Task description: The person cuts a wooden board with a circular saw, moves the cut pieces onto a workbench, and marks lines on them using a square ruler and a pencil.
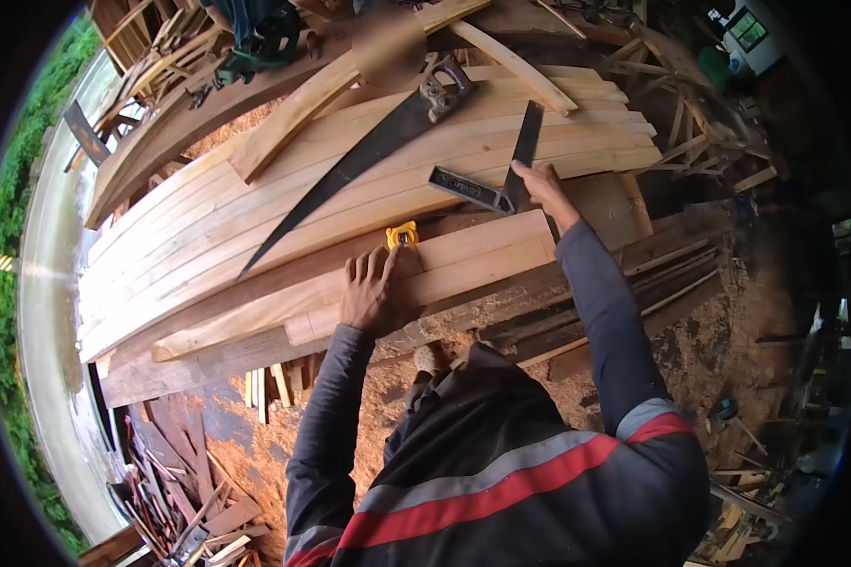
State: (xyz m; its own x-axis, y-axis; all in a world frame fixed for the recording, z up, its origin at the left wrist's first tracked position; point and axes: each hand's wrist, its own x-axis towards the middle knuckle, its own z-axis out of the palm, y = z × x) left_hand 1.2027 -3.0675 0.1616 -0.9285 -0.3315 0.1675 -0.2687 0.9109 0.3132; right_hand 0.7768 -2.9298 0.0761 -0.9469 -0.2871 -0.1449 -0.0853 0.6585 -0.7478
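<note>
My left hand lies on a wooden board, its fingers stretched out and reaching toward a yellow tape measure. I cannot tell whether the fingertips touch the tape measure. My right hand is closed on a try square beside its corner, near the board's right part. The square's dark blade points away from me and its stock extends left over the planks. Thin dark lines cross the board near both ends. Beyond the tape measure, a handsaw rests diagonally on the light planks.
Several light planks lie side by side across the bench, with a loose beam over them. A green power tool stands at the back left. Sawdust and wood scraps cover the floor. Another person is partly visible at the top.
</note>
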